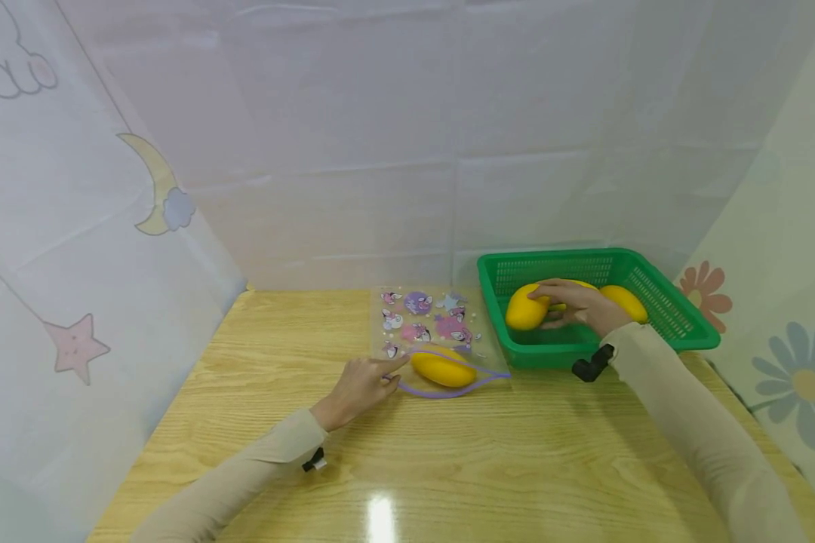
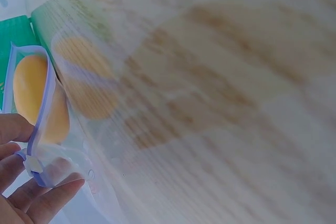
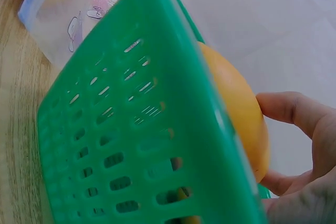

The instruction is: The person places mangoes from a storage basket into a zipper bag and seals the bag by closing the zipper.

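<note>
A clear zip bag with pink and purple cartoon prints lies on the table, its purple-edged mouth spread toward me. Inside it, near the mouth, is a yellow mango. My left hand pinches the bag's left corner; the left wrist view shows a whitish slider by the fingers. Over the left part of a green basket, my right hand grips another mango between thumb and fingers. In the right wrist view, the basket's wall hides the lower part of that mango.
More mangoes lie in the basket, partly behind my right hand. The basket stands at the back right of the wooden table, close beside the bag. A pale printed cloth hangs behind and along both sides.
</note>
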`<move>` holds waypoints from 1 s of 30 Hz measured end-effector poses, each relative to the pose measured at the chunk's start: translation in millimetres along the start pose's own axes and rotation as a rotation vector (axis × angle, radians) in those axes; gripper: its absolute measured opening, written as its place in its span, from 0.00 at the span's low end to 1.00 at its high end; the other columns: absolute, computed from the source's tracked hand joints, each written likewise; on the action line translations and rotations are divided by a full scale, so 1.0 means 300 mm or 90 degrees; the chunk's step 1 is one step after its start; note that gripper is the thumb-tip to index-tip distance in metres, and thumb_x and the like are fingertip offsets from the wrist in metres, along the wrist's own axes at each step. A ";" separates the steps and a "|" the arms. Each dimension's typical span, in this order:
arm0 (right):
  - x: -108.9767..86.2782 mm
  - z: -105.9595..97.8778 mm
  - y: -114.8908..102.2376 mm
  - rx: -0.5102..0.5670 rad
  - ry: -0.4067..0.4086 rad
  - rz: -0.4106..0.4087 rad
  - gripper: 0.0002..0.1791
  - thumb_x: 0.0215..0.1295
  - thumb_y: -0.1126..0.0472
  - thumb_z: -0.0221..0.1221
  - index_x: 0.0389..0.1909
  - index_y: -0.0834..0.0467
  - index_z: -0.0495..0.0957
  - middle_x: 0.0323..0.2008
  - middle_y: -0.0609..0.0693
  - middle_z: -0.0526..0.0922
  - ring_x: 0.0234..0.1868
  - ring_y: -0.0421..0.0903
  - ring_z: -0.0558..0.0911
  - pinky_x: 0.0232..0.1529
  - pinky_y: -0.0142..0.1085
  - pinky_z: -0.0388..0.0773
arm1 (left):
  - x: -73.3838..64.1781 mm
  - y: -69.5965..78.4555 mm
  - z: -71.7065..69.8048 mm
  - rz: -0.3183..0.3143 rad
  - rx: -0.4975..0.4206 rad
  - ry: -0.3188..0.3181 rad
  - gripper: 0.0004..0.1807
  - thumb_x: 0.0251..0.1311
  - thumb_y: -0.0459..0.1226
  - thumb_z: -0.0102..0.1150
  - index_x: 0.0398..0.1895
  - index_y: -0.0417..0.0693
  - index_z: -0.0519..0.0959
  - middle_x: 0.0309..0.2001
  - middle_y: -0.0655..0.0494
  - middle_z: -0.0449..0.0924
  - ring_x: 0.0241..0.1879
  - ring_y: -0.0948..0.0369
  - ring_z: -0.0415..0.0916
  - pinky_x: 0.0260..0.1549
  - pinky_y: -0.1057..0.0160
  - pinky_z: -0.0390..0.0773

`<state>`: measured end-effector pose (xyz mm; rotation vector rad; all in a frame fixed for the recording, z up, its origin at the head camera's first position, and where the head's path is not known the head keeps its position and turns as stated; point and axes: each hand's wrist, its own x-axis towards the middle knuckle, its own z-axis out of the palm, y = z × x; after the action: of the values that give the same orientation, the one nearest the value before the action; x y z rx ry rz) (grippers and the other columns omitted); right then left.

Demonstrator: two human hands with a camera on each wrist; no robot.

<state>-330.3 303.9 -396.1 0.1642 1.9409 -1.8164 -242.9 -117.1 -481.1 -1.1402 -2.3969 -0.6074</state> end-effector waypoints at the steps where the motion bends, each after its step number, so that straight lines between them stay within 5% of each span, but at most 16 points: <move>1: 0.001 -0.001 0.000 -0.001 -0.001 -0.002 0.49 0.71 0.59 0.58 0.79 0.59 0.34 0.74 0.68 0.42 0.67 0.66 0.59 0.59 0.57 0.71 | 0.000 0.000 0.000 0.000 0.000 0.001 0.24 0.53 0.30 0.71 0.55 0.42 0.82 0.36 0.50 0.88 0.20 0.65 0.81 0.10 0.79 0.55; 6: -0.001 -0.005 0.000 0.001 -0.002 -0.010 0.49 0.70 0.58 0.60 0.79 0.59 0.36 0.72 0.66 0.47 0.63 0.64 0.64 0.57 0.55 0.74 | 0.000 0.000 0.000 0.002 -0.003 0.004 0.24 0.52 0.29 0.72 0.55 0.42 0.82 0.36 0.50 0.87 0.25 0.62 0.84 0.10 0.80 0.56; 13: -0.042 -0.031 0.014 -0.003 -0.037 -0.064 0.31 0.76 0.57 0.53 0.73 0.65 0.55 0.71 0.62 0.46 0.64 0.68 0.62 0.60 0.56 0.70 | 0.001 0.002 0.004 0.006 0.004 0.004 0.25 0.51 0.29 0.72 0.56 0.43 0.82 0.35 0.50 0.88 0.19 0.66 0.80 0.10 0.80 0.53; 17: -0.053 -0.039 0.010 -0.013 -0.046 -0.078 0.34 0.77 0.57 0.52 0.74 0.67 0.51 0.73 0.62 0.41 0.66 0.69 0.57 0.61 0.57 0.69 | 0.003 0.004 0.003 -0.001 0.000 -0.002 0.25 0.52 0.29 0.71 0.56 0.43 0.82 0.35 0.50 0.88 0.23 0.63 0.83 0.10 0.79 0.55; 22: -0.048 -0.036 -0.007 0.014 -0.027 -0.046 0.42 0.72 0.57 0.58 0.76 0.62 0.43 0.69 0.63 0.48 0.63 0.66 0.63 0.61 0.56 0.69 | 0.004 0.003 0.002 -0.001 -0.002 -0.003 0.24 0.52 0.29 0.71 0.56 0.42 0.82 0.35 0.49 0.88 0.22 0.64 0.82 0.10 0.79 0.57; 30: -0.069 -0.061 -0.006 -0.014 -0.057 -0.078 0.30 0.76 0.56 0.53 0.71 0.61 0.54 0.69 0.61 0.51 0.58 0.55 0.71 0.63 0.57 0.66 | 0.002 -0.002 0.000 0.000 0.001 -0.002 0.24 0.52 0.30 0.71 0.56 0.43 0.82 0.34 0.50 0.88 0.13 0.72 0.67 0.10 0.80 0.52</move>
<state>-317.6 326.3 -385.8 -0.0447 1.9457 -1.8450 -243.8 -117.2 -480.9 -1.1402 -2.3998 -0.6041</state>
